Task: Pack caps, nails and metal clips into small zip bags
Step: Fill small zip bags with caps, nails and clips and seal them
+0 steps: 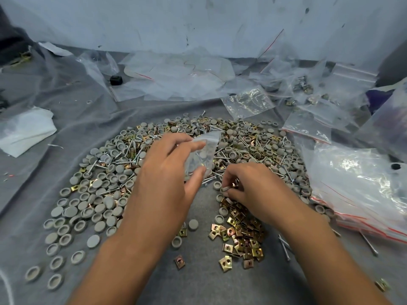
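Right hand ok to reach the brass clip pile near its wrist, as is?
Probably yes. The right hand sits at the clip pile edge, nothing covering it, but its fingers pinch a grey cap.

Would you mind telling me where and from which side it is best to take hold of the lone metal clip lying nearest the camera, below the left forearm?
Probably by its two opposite straight edges, coming straight down from above. The metal clip lies flat on the grey cloth, apart from the other clips, so its edges are free on every side.
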`<action>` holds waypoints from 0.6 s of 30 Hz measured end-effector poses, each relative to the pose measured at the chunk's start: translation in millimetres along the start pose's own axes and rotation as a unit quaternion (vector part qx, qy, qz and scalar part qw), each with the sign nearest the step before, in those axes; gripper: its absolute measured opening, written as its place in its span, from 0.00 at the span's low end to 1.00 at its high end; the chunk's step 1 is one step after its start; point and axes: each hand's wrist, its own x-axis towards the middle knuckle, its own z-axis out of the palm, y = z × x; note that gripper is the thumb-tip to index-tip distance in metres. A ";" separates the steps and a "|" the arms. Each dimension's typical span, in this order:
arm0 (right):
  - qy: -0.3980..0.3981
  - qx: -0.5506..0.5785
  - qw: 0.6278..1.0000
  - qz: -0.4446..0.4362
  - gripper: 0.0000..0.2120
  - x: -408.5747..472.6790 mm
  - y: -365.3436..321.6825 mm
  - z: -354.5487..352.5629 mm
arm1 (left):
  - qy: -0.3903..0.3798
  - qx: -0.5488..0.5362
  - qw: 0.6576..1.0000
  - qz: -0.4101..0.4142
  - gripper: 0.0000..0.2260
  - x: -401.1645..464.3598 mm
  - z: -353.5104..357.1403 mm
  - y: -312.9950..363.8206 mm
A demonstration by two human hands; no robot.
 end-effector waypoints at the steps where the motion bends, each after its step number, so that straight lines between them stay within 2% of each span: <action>1: 0.001 0.003 1.000 0.000 0.09 0.3 1.3 -0.9 | 0.000 -0.002 1.000 0.000 0.20 0.2 -0.4 0.4; 3: 0.016 0.056 0.998 0.006 0.10 -1.1 3.5 -4.4 | -0.002 -0.001 1.000 0.001 0.21 0.2 -1.1 0.3; 5: 0.055 0.155 0.986 -0.004 0.11 -5.7 2.4 -12.1 | -0.009 0.000 1.000 -0.003 0.21 -0.4 -1.1 0.3; 7: 0.136 0.263 0.953 -0.058 0.07 -9.9 -6.8 -22.8 | -0.019 -0.004 1.000 -0.011 0.22 -0.6 0.2 0.5; 9: 0.225 0.324 0.910 -0.130 0.04 -14.0 -20.9 -30.3 | -0.026 -0.008 1.000 -0.014 0.22 -0.3 1.7 1.1; 11: 0.282 0.283 0.896 -0.195 0.04 -15.7 -35.6 -29.9 | -0.031 -0.018 0.999 -0.011 0.22 0.0 2.3 2.1; 13: 0.307 0.191 0.903 -0.233 0.04 -16.1 -44.0 -23.8 | -0.038 -0.022 0.999 -0.005 0.21 -0.4 2.8 2.8; 16: 0.326 0.103 0.915 -0.216 0.03 -14.9 -44.2 -17.5 | -0.036 -0.023 0.999 -0.001 0.21 -1.4 3.3 2.4; 18: 0.352 0.089 0.909 -0.202 0.02 -15.6 -43.3 -17.2 | -0.030 -0.024 0.999 -0.002 0.21 -1.5 2.8 2.6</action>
